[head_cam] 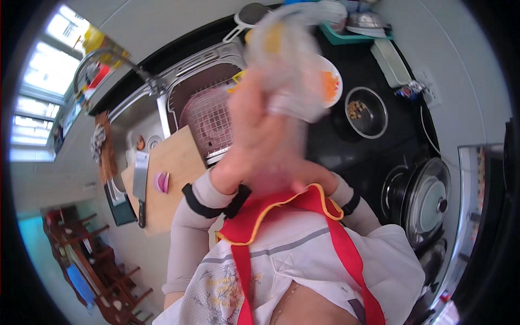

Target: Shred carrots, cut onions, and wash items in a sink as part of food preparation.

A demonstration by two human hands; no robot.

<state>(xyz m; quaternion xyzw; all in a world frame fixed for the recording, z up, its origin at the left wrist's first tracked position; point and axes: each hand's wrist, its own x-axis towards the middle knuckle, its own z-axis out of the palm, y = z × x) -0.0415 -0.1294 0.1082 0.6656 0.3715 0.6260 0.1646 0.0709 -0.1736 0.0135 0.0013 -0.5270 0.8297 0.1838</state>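
My left hand (252,126) is raised in front of my chest, closed around a blurred, translucent plastic item (284,44), perhaps a bag or container; motion blur hides its exact shape. Behind my left hand, near the red apron's yellow-edged top, is my right hand (317,176), partly hidden, its fingers too blurred to read. A pinkish blur lies between the two hands. Beyond them a white plate (337,95) holds orange pieces. On the wooden cutting board (183,150), at left, lie a cleaver (140,174) and a piece of red onion (161,183).
A sink with a wire rack (211,118) lies behind the board, with a curved faucet (97,53) at left. To the right stand a metal bowl (375,118) with small tan pieces, a white tray (390,63), a teal basket (341,38) and a glass-lidded pot (428,203).
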